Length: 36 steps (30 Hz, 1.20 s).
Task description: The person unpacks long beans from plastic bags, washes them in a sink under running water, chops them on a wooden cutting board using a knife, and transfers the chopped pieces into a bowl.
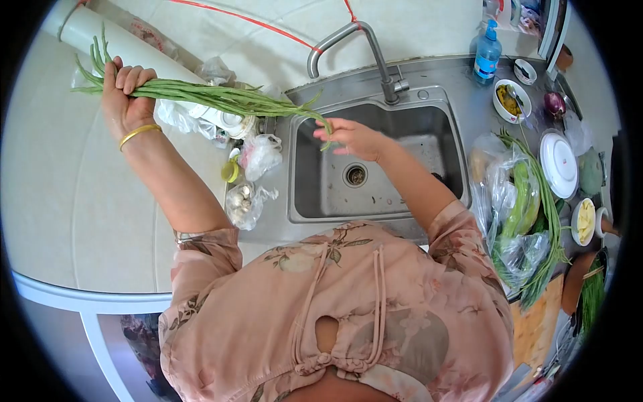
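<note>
Beans: bundle of long green beans [214, 97] stretched across upper left-centre of frame, long axis running roughly left-right w/ slight downward slope toward the sink. Stalk ends fan out at far upper left; other ends taper to upper centre, over the sink's left edge.

Left hand [127, 94], upper left: fingers wrapped round the bundle near its thick end, closed tight on it, wrist raised, gold bangle [139, 132] below the palm. Bundle's weight looks to hang from this hand.

Right hand [351, 137], centre frame, over the sink basin: fingertips pinched on the drooping tips of a few beans at the bundle's thin end. Grip light, thumb & fingers nearly together; rest of hand loose. So each hand holds one end; beans span between, right hand lower than left.

Sink [442, 114]: steel, basin appears dry, drain [355, 175] just below right hand. Tap [362, 50] arches above, spout toward upper centre.

Left of sink: crumpled plastic bags [258, 157], one w/ garlic bulbs [242, 201], on counter under the bundle. White roll [127, 43] lying diagonal behind the beans, upper left.

Right of frame: more beans & green veg in plastic bag [519, 208], white plate [559, 164], small bowls [512, 100], blue-cap bottle [487, 53], upper right.
</note>
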Each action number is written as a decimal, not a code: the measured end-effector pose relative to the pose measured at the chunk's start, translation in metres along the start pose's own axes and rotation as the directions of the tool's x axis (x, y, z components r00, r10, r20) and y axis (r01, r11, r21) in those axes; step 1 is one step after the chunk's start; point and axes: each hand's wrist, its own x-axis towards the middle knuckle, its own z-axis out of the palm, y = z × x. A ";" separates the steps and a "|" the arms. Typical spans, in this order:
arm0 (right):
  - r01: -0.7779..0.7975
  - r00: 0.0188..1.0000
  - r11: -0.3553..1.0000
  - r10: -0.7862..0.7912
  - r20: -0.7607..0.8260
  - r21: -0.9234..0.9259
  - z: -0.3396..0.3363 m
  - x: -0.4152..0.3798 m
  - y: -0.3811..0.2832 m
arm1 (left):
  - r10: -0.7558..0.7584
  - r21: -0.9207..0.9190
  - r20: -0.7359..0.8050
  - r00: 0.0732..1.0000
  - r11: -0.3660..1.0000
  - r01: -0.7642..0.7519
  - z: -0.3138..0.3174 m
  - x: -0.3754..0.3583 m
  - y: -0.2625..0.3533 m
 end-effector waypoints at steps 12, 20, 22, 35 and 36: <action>-0.075 0.995 0.997 0.075 0.070 -0.005 -0.016 -0.011 0.037 | -0.004 -0.020 -0.053 0.999 1.000 0.002 -0.017 0.005 0.000; 0.018 0.993 0.832 -0.078 -0.084 -0.554 -0.026 -0.018 0.036 | -0.069 -0.046 -0.024 0.997 0.997 0.067 -0.034 0.017 -0.009; 0.255 0.834 0.565 -0.539 -0.116 -0.785 -0.014 -0.020 0.024 | -0.053 -0.044 -0.044 0.998 0.998 0.051 -0.029 0.015 -0.011; 0.257 0.680 -0.110 -0.686 0.260 -0.960 -0.016 0.046 -0.018 | -0.132 -0.077 -0.047 0.990 0.989 0.129 -0.037 0.027 -0.032; 0.247 0.728 -0.123 -0.631 0.268 -0.961 -0.022 0.049 -0.011 | -0.143 -0.090 -0.043 0.989 0.986 0.138 -0.042 0.027 -0.035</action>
